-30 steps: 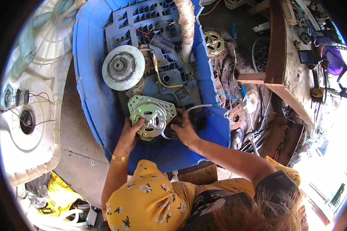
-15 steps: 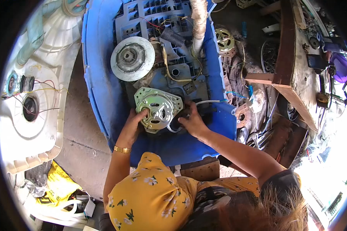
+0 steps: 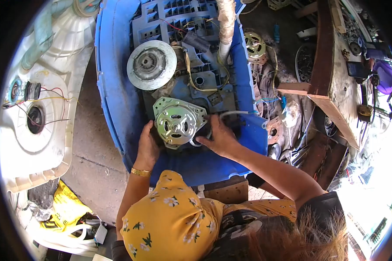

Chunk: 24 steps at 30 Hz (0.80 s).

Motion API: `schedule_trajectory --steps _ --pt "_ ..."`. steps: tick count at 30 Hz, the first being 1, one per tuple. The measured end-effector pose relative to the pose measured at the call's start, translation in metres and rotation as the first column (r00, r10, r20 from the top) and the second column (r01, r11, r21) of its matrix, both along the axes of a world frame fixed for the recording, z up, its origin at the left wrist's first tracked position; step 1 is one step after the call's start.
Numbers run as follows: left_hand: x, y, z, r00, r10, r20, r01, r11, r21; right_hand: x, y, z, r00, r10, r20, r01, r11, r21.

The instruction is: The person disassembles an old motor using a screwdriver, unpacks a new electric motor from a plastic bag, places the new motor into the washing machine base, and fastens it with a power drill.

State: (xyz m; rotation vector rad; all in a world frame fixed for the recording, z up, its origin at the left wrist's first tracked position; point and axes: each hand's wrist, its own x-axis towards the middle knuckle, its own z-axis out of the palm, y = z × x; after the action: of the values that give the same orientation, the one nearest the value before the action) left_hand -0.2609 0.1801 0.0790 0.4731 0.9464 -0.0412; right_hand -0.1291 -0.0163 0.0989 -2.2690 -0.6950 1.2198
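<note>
An electric motor (image 3: 177, 124) with a shiny, slotted metal end plate sits in the lower part of a blue washing machine body (image 3: 111, 95). My left hand (image 3: 148, 148) cups the motor's left side; the thumb lies along the edge and the other fingers are hidden under it. On the opposite side, my right hand (image 3: 221, 137) grips the right edge, with its thumb low near a pale cable loop (image 3: 195, 142). Above the motor is a round grey pulley wheel (image 3: 166, 71).
A dark cylindrical capacitor (image 3: 196, 41) and loose wires lie inside the body, beside a wrapped hose (image 3: 225, 30). To the left stands a white plastic tub part (image 3: 52, 143). A second motor (image 3: 254, 45) and a wooden bench (image 3: 331, 87) are on the right.
My left thumb has lifted off the motor's end plate to its left edge. My right hand has shifted slightly along the motor's side. The motor has hardly moved.
</note>
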Motion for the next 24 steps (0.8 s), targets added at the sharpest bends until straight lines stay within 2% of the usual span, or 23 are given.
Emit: schedule_trajectory --steps 2,6,8,12,18,24 --pt "0.005 0.0 0.0 1.0 0.01 0.021 -0.011 0.998 0.066 -0.001 0.003 -0.002 0.99 -0.133 0.054 0.118 0.968 0.223" --pt "0.002 0.006 -0.018 0.994 -0.11 -0.027 0.113 0.969 0.221 -0.004 0.015 -0.003 0.973 -0.231 0.029 0.218 0.948 0.232" --pt "0.005 0.005 -0.012 0.987 -0.14 -0.08 0.157 0.944 0.289 -0.003 0.019 -0.007 0.986 -0.166 0.028 0.154 0.955 0.255" --pt "0.007 0.006 -0.003 0.989 -0.14 -0.042 0.147 0.954 0.261 -0.002 0.027 -0.007 0.997 -0.077 -0.001 0.075 0.973 0.217" --pt "0.006 0.009 -0.006 0.979 -0.2 -0.031 0.199 0.923 0.33 -0.009 0.027 -0.01 0.983 -0.183 0.018 0.17 0.942 0.291" --pt "0.011 0.01 0.003 0.969 -0.242 -0.047 0.243 0.899 0.364 -0.009 0.028 -0.013 0.983 -0.182 0.033 0.162 0.934 0.32"
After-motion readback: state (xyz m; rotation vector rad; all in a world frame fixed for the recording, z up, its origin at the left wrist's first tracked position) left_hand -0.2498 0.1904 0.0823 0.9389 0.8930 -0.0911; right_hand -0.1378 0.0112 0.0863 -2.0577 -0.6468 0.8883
